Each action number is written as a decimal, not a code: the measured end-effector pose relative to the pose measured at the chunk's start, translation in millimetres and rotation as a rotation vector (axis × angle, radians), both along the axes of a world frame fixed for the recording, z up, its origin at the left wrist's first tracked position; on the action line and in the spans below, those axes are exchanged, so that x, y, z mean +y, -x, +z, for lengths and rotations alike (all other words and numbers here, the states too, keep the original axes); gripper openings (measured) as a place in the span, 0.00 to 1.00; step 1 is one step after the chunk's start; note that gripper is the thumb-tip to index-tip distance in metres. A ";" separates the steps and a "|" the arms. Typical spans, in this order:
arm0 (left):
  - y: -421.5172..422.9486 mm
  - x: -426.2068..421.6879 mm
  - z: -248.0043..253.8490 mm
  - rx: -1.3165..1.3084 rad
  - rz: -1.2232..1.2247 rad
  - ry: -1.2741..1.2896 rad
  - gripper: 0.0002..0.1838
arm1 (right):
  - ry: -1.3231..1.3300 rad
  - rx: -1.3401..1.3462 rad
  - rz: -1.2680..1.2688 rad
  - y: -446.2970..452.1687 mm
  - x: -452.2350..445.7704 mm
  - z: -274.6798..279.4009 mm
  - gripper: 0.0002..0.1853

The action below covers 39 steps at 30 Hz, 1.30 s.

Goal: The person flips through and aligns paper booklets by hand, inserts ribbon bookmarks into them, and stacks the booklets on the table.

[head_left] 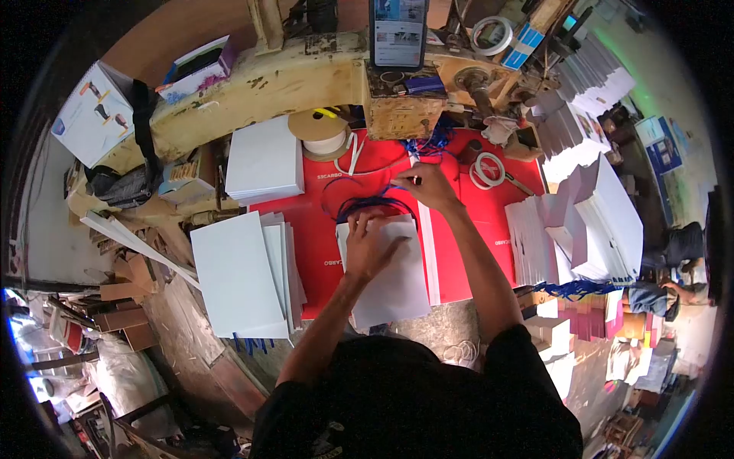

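A white paper block (394, 283) lies on the red work surface (478, 264) in front of me. My left hand (369, 249) rests on its upper left part, fingers apart. Dark blue ribbons (375, 203) curve along the block's far edge. Beyond and to the right of the block, my right hand (430, 186) is raised with its fingers pinched together; what they hold, if anything, is too small to make out. A bunch of blue ribbon (432, 144) lies just past it.
White paper stacks (237, 271) stand at left, with another (264, 162) behind. A ribbon spool (319, 138) and tape roll (488, 170) lie farther back. Tall paper stacks (531, 241) line the right. A phone (397, 34) stands above a wooden block (405, 111).
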<state>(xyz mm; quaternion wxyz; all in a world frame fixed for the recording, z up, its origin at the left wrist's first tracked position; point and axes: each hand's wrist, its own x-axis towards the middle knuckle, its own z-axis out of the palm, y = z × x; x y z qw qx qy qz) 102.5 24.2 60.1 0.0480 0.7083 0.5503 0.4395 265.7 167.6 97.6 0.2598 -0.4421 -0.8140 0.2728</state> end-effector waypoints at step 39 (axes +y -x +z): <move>41.1 -116.9 17.8 -0.284 0.380 0.747 0.14 | 0.137 -0.186 -0.310 14.0 -252.7 -15.4 0.34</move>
